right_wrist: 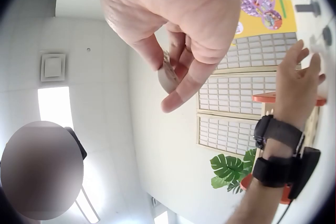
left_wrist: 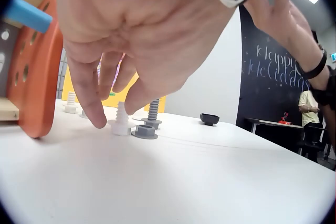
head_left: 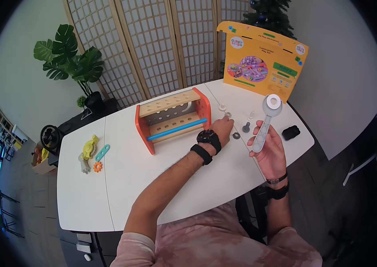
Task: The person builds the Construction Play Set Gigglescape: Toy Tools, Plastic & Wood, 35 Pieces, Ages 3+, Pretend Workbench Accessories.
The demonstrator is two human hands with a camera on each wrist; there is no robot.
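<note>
Grey plastic forms a toy wrench (head_left: 265,126), grasped by its handle in the right hand (head_left: 272,156), thumb and fingers closed about it, its round head tipped up and away from the person. A white ring (head_left: 274,102) sits at that head. The left hand (head_left: 220,130) reaches down over the white surface (head_left: 224,182), its fingers parted and bent loosely around a white bolt (left_wrist: 121,121) that stands upright on its head; a gap shows on one side, and whether the thumb touches the shaft cannot be told. Just beside that bolt lies a grey nut (left_wrist: 145,132), with an upright grey bolt (left_wrist: 153,115) near it. A second white bolt (left_wrist: 70,103) stands close to the red-ended wooden rack (head_left: 176,102), which is crossed by a blue rod (head_left: 177,129) and rests just left of the left hand. Behind these pieces stands a yellow box (head_left: 282,53). A black object (head_left: 291,132) lies near the right edge. Well apart at the left are a yellow piece (head_left: 90,146), a teal strip (head_left: 102,153) and an orange gear (head_left: 98,167).
</note>
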